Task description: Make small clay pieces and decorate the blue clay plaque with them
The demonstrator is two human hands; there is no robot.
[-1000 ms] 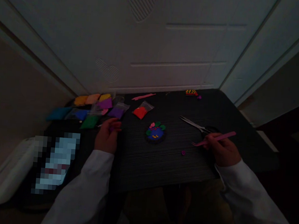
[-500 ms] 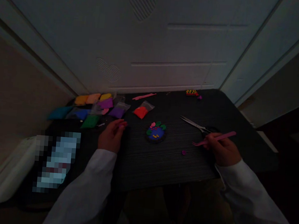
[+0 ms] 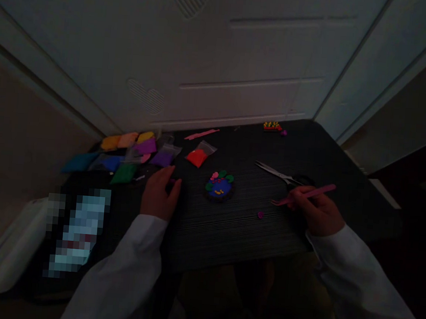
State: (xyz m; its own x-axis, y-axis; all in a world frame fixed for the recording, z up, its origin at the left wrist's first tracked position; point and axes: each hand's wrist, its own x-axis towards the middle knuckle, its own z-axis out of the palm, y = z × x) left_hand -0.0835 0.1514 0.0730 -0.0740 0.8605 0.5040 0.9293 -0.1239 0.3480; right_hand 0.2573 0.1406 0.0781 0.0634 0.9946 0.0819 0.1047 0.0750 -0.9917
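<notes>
The right hand (image 3: 317, 212) was closed round tweezers (image 3: 319, 191); the left hand (image 3: 158, 193) was half curled, its hold unclear. A purple bit (image 3: 260, 215) lay toward the pond's (image 3: 219, 189) four o'clock, seemingly needing a light pinch.

Left hand (image 3: 159, 194) farther right, fingers (image 3: 163, 174) straighter

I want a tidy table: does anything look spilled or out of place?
No spill shows in the dim light. One small purple piece lies loose near the tweezers, apart from the round blue model, so it seems stray.
</notes>
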